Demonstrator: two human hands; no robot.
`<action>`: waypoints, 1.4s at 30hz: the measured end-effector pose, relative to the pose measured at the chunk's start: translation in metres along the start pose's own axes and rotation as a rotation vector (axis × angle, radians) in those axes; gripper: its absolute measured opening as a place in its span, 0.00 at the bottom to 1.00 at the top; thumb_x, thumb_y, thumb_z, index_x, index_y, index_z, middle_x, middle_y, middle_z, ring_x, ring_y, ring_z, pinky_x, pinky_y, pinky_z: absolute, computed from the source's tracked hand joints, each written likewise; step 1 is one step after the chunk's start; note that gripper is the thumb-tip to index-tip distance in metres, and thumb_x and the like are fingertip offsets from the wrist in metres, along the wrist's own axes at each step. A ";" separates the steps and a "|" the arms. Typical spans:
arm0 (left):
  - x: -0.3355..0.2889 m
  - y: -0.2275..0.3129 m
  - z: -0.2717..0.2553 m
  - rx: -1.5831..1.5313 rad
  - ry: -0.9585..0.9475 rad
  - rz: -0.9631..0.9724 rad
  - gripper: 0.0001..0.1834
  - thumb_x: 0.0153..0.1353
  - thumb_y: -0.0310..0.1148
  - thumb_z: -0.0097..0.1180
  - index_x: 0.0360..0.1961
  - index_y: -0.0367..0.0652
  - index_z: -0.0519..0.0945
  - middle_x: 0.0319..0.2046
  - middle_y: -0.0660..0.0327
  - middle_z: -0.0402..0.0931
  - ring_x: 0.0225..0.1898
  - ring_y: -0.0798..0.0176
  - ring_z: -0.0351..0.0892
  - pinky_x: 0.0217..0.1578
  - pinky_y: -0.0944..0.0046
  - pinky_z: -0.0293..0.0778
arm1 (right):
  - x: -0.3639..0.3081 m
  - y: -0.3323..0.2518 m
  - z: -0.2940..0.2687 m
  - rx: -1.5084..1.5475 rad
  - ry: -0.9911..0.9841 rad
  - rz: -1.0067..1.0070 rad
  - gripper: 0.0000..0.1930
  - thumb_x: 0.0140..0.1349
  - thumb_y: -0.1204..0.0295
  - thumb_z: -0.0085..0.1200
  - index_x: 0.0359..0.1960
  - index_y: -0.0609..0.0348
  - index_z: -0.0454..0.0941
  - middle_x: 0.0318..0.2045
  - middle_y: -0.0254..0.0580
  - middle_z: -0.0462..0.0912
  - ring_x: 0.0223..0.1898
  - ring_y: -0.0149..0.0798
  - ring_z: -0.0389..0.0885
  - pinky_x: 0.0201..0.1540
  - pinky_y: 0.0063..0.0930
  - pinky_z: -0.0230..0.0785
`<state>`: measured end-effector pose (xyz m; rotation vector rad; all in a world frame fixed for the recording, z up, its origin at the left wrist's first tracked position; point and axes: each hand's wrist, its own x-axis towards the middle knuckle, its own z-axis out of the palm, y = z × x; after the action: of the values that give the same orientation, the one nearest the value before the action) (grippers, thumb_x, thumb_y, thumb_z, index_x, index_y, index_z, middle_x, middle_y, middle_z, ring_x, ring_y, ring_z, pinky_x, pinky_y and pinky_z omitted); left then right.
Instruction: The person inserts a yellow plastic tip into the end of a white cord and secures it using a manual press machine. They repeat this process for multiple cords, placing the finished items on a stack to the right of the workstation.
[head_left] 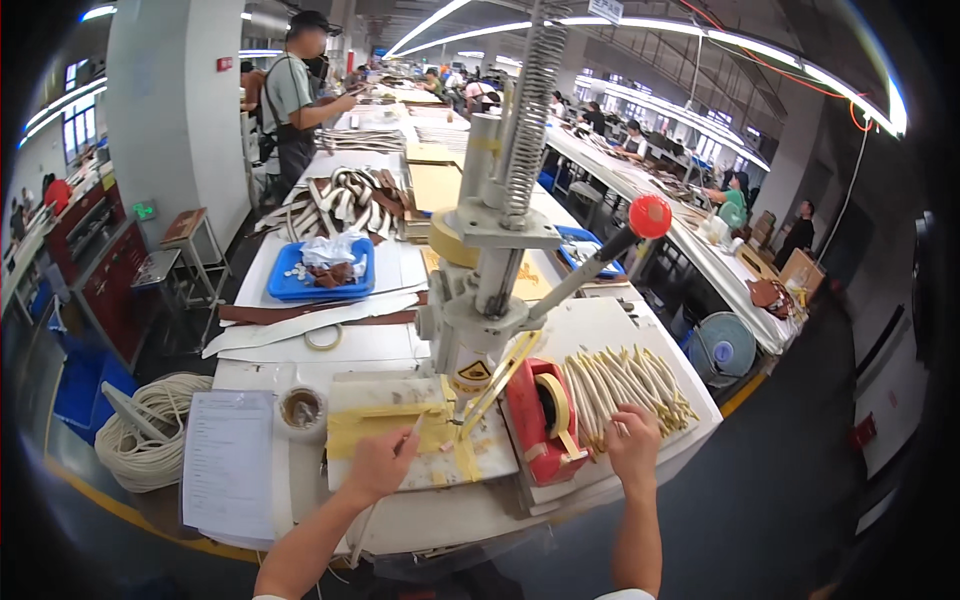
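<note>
My left hand point(380, 465) is closed over the white board point(490, 462) with yellow tape on it. From its fingers sticks a pale cord end point(417, 426), and a thin pale length hangs below the hand. In front of me stands a grey hand press point(470, 335) with a spring and a red-knobbed lever point(650, 217). My right hand point(634, 440) is curled at the near edge of a row of cream cords point(625, 385) with yellowish ends. What its fingers hold, if anything, cannot be made out. Between the hands sits a red tape dispenser point(527, 425).
A printed sheet point(228, 460), a round clear container point(301, 410) and a coil of cord point(150, 430) are at the left. Farther back lie a blue tray point(320, 290) and leather strips point(350, 200). A person point(298, 95) stands beyond; others sit along the right-hand tables.
</note>
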<state>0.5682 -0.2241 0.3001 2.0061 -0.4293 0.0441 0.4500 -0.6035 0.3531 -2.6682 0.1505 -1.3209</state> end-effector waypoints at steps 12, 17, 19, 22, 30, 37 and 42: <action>-0.101 0.066 -0.007 -0.175 -0.353 0.279 0.15 0.69 0.38 0.60 0.51 0.40 0.84 0.40 0.49 0.86 0.38 0.47 0.87 0.39 0.57 0.82 | -0.037 -0.147 -0.028 1.497 -0.962 0.515 0.16 0.56 0.85 0.69 0.46 0.67 0.83 0.39 0.41 0.86 0.40 0.31 0.85 0.45 0.25 0.77; -0.121 0.053 -0.025 -0.186 -0.376 0.209 0.16 0.69 0.39 0.61 0.52 0.42 0.84 0.40 0.52 0.87 0.38 0.49 0.88 0.41 0.59 0.83 | -0.026 -0.162 -0.007 1.339 -1.183 0.160 0.11 0.55 0.86 0.69 0.40 0.68 0.85 0.36 0.43 0.86 0.38 0.33 0.85 0.43 0.26 0.76; -0.131 0.058 -0.047 -0.165 -0.357 0.119 0.17 0.67 0.40 0.63 0.52 0.42 0.84 0.38 0.53 0.87 0.37 0.51 0.88 0.40 0.61 0.83 | -0.022 -0.162 -0.003 1.431 -1.133 0.104 0.09 0.54 0.86 0.69 0.37 0.69 0.85 0.34 0.44 0.87 0.37 0.34 0.85 0.41 0.26 0.75; -0.150 0.057 -0.096 -0.121 -0.318 -0.036 0.17 0.61 0.40 0.69 0.48 0.42 0.87 0.35 0.54 0.87 0.32 0.56 0.88 0.35 0.65 0.81 | -0.012 -0.154 -0.005 1.721 -0.968 0.237 0.08 0.49 0.88 0.70 0.31 0.69 0.86 0.31 0.50 0.87 0.32 0.38 0.85 0.36 0.28 0.75; -0.131 0.086 -0.191 0.406 0.068 0.232 0.12 0.51 0.29 0.73 0.39 0.44 0.90 0.18 0.60 0.78 0.17 0.62 0.73 0.22 0.65 0.67 | -0.016 -0.144 0.020 1.527 -0.658 0.285 0.05 0.55 0.82 0.68 0.32 0.68 0.84 0.29 0.47 0.85 0.25 0.39 0.84 0.30 0.28 0.77; -0.076 -0.021 -0.153 0.100 0.144 -0.020 0.09 0.58 0.26 0.69 0.41 0.37 0.89 0.27 0.59 0.82 0.27 0.68 0.76 0.28 0.66 0.70 | -0.035 -0.169 0.084 0.759 -0.449 -0.033 0.08 0.54 0.75 0.70 0.36 0.58 0.86 0.33 0.41 0.86 0.35 0.44 0.82 0.39 0.35 0.75; -0.075 -0.053 -0.145 0.123 0.093 -0.043 0.08 0.59 0.25 0.68 0.40 0.36 0.88 0.30 0.58 0.83 0.28 0.68 0.77 0.29 0.68 0.72 | -0.042 -0.171 0.092 0.718 -0.403 -0.036 0.08 0.53 0.75 0.68 0.35 0.58 0.85 0.38 0.41 0.84 0.41 0.47 0.80 0.44 0.39 0.74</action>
<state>0.5375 -0.0552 0.3051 2.1245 -0.3309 0.1391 0.5013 -0.4196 0.2974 -2.2318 -0.3552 -0.6332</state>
